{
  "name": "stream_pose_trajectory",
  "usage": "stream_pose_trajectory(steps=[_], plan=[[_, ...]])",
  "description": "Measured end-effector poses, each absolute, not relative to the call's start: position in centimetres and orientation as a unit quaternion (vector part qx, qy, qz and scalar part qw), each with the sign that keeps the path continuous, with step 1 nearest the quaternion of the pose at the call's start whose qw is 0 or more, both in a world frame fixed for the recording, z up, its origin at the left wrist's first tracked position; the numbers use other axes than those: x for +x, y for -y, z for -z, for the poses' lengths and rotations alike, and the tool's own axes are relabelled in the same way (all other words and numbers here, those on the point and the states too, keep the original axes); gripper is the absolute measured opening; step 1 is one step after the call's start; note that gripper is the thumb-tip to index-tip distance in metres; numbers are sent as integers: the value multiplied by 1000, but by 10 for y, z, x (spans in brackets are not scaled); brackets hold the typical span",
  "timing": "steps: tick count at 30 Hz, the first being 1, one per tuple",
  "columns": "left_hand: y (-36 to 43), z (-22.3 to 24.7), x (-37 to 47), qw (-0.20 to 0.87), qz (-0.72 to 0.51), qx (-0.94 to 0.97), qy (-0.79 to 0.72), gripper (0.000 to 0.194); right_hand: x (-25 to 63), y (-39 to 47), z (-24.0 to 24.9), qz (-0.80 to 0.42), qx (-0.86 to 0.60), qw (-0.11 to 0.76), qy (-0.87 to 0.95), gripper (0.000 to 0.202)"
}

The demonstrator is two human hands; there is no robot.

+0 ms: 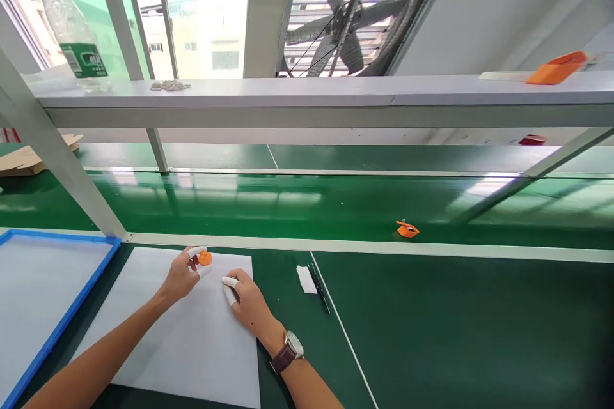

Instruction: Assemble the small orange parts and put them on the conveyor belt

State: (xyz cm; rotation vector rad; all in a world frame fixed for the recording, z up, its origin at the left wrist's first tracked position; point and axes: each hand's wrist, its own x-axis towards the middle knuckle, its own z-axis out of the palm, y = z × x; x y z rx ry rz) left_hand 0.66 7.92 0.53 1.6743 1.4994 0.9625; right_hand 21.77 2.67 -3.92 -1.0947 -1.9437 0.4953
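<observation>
Head view shows our left hand (pixel 180 278) pinching a small, roundish orange piece (pixel 204 258) at its fingertips, no clear long axis, ahead and left of our right hand (pixel 249 307), curled close, whether gripping anything we cannot tell.

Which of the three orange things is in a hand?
The small orange piece pinched in the left hand. The others are untouched: one orange clip-like thing on the green belt, one orange-ended thing on the shelf.
</observation>
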Motion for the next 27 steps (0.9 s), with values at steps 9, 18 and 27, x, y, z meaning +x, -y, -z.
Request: stream_pose_trajectory(steps=[9, 18, 27], plan=[[-220, -7, 3, 263, -371, 576, -679, 35, 216, -28, 43, -172, -441, 431, 768, 27], [-196, -2, -8, 244, -412, 561, -675, 58, 217, -29, 45, -176, -440, 438, 764, 27], [-87, 15, 14, 311, -337, 756, -468, 19, 219, -27, 39, -206, -425, 425, 772, 30]])
